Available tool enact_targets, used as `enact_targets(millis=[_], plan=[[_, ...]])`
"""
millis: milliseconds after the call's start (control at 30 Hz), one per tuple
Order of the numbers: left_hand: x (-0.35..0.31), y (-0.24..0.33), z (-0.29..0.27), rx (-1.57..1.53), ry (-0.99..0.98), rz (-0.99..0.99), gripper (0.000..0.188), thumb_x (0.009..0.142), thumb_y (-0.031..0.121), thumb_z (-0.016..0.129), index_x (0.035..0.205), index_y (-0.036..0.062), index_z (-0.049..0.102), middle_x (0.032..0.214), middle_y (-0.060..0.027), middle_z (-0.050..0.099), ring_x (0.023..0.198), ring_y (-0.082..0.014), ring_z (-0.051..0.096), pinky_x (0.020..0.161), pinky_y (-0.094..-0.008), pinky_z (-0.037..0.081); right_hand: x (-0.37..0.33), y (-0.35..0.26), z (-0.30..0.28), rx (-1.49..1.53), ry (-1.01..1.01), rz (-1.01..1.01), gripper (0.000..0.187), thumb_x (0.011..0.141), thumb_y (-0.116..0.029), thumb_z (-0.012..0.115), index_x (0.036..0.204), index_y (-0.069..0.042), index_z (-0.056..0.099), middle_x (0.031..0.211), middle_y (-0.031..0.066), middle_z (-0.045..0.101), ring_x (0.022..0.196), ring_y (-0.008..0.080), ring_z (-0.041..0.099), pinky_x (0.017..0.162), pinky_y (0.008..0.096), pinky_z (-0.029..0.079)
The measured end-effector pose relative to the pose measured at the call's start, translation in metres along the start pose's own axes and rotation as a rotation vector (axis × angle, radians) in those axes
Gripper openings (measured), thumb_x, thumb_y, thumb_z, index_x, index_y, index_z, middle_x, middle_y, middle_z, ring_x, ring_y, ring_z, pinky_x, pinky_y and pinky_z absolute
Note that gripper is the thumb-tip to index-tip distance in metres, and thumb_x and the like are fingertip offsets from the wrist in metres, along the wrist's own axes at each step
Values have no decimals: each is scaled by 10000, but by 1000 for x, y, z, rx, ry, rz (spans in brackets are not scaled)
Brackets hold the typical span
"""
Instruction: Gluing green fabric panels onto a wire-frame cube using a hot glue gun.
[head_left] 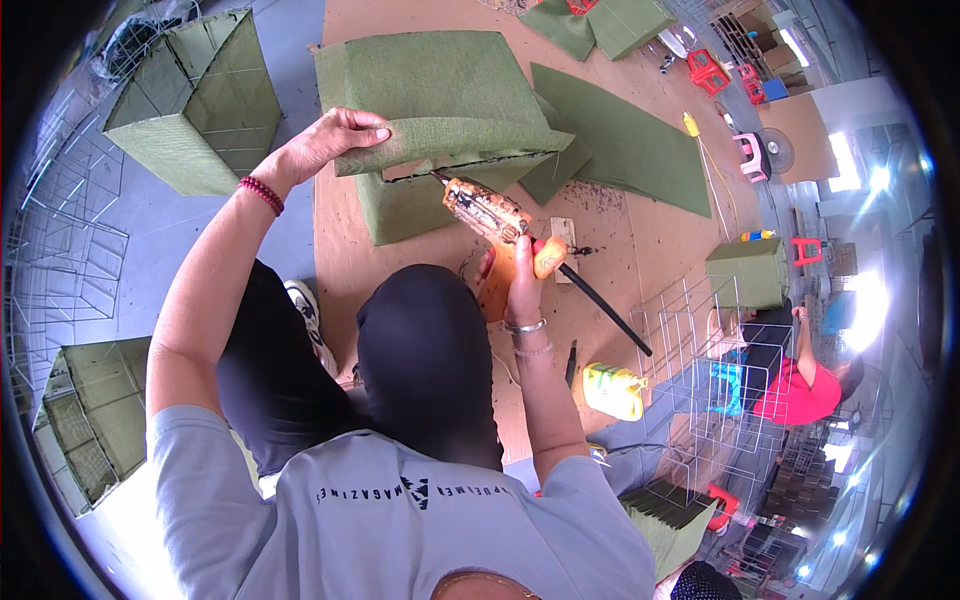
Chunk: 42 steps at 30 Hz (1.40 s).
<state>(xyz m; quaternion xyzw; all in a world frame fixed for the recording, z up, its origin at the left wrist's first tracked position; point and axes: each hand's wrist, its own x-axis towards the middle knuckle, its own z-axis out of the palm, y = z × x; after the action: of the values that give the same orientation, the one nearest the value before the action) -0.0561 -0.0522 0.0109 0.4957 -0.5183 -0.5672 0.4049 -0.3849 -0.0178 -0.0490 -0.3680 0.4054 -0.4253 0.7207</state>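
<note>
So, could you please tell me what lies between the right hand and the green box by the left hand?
In the head view, the glue gun lies there, held by the right hand, its tip pointing toward the box.

Green box [430, 80]: matt, coarse-woven cloth in appearance. Orange glue gun [487, 208]: plastic, barrel roughened by dark residue. Black stick [605, 308]: smooth. Brown floor sheet [650, 255]: matt, cardboard-like. Right-hand wire frame [687, 364]: thin metal. Yellow container [612, 390], near right: glossy plastic.
</note>
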Motion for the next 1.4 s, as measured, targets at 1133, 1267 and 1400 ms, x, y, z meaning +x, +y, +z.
enact_targets(millis=[1133, 1267, 1400], plan=[[3, -3, -1, 28, 18, 3, 226, 866, 260, 623, 963, 62, 673, 831, 40, 648, 760, -33, 560, 729, -208, 450, -11, 1, 37, -150, -4, -112, 286, 870, -227, 599, 1057, -19, 541, 879, 42, 595, 696, 114, 572, 611, 259, 485], [5, -5, -1, 28, 11, 29, 222, 864, 260, 627, 959, 66, 676, 829, 39, 648, 759, -34, 559, 728, -208, 450, 6, 34, 9, -139, 26, -175, 326, 864, -237, 609, 1092, -18, 529, 876, 42, 594, 696, 120, 571, 609, 257, 484], [2, -7, -3, 40, 20, 12, 222, 867, 260, 622, 962, 66, 675, 827, 40, 648, 757, -33, 560, 724, -207, 451, -5, 17, 24, -58, 15, -113, 332, 867, -243, 604, 1096, -13, 529, 886, 42, 599, 725, 109, 569, 631, 253, 486]])
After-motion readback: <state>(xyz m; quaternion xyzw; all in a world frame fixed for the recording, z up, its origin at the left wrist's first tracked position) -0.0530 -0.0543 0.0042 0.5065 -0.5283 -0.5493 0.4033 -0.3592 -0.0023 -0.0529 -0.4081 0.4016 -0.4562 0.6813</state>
